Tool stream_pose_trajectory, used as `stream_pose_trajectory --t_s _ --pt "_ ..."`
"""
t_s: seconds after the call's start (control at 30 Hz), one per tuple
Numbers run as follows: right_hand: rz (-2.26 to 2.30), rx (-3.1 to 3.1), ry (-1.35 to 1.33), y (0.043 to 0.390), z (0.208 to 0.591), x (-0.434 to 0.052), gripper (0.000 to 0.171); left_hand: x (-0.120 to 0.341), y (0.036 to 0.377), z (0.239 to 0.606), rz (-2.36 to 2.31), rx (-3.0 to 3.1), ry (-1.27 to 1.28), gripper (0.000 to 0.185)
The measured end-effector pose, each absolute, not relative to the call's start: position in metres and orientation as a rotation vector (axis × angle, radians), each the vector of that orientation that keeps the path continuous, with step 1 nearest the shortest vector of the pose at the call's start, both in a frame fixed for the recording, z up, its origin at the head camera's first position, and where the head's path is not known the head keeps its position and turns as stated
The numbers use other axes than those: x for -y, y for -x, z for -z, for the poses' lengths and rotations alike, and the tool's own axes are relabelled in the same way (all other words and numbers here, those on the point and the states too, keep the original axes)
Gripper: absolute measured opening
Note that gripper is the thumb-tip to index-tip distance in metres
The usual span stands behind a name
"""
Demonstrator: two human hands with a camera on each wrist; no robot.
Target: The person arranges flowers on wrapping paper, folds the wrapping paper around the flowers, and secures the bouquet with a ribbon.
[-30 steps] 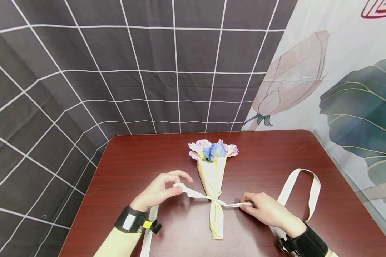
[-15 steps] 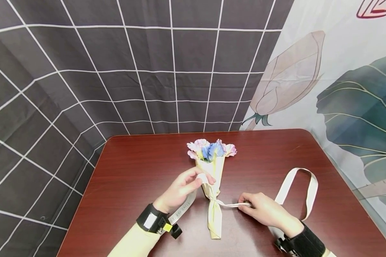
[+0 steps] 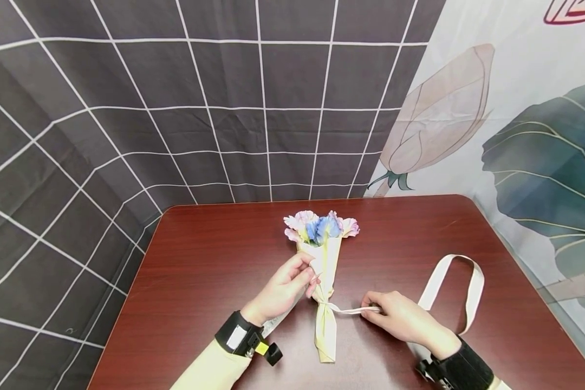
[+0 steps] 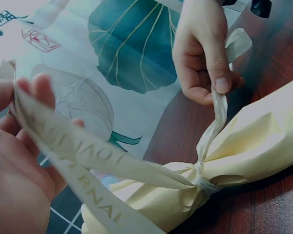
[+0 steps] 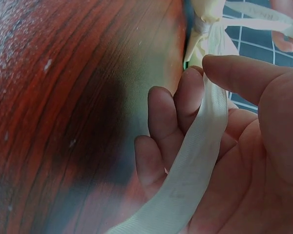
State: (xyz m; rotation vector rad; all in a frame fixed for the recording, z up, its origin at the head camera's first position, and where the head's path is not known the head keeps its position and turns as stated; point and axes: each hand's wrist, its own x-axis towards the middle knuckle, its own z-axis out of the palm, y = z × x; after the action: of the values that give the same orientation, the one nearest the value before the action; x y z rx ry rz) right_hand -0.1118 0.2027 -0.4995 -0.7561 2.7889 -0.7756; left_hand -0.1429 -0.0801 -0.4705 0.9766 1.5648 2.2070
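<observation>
A small bouquet of pink and blue flowers [image 3: 322, 227] in cream wrapping paper [image 3: 326, 338] lies on the table, its blooms toward the far edge. A white ribbon [image 4: 93, 144] with gold lettering is wound and crossed at the bouquet's narrow waist. My left hand [image 3: 285, 287] overlaps the left side of the wrapper in the head view and pinches one ribbon length, which folds over at the thumb and fingers. To the right of the bouquet, my right hand [image 3: 400, 314] pinches the other length between thumb and fingers. That length stretches taut from the waist and trails past my palm.
The ribbon's loose tail [image 3: 475, 292] curves in a loop on the reddish-brown table [image 3: 214, 238], beyond the right wrist. Behind the table hang a dark cloth with white grid lines [image 3: 292, 130] and a pale cloth with a printed flower bud [image 3: 439, 108].
My left hand has moved right, from beside the bouquet to over the wrapper, carrying its ribbon length along. The right hand has kept its place and its pinch.
</observation>
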Motion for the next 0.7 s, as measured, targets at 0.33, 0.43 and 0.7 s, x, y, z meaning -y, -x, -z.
stream_pose_trajectory --t_s 0.33,0.43,0.7 --pt "0.800 -2.680 0.750 0.113 0.492 -0.217 0.008 0.075 0.145 0.476 -2.135 -1.857 -0.938 0.026" --pt "0.824 -2.619 0.745 0.116 0.485 -0.230 0.008 0.077 0.146 0.476 -2.117 -1.932 -0.905 0.025" --pt "0.968 -2.329 0.687 0.141 0.461 -0.275 0.008 0.078 0.138 0.457 -2.110 -1.989 -0.872 0.008"
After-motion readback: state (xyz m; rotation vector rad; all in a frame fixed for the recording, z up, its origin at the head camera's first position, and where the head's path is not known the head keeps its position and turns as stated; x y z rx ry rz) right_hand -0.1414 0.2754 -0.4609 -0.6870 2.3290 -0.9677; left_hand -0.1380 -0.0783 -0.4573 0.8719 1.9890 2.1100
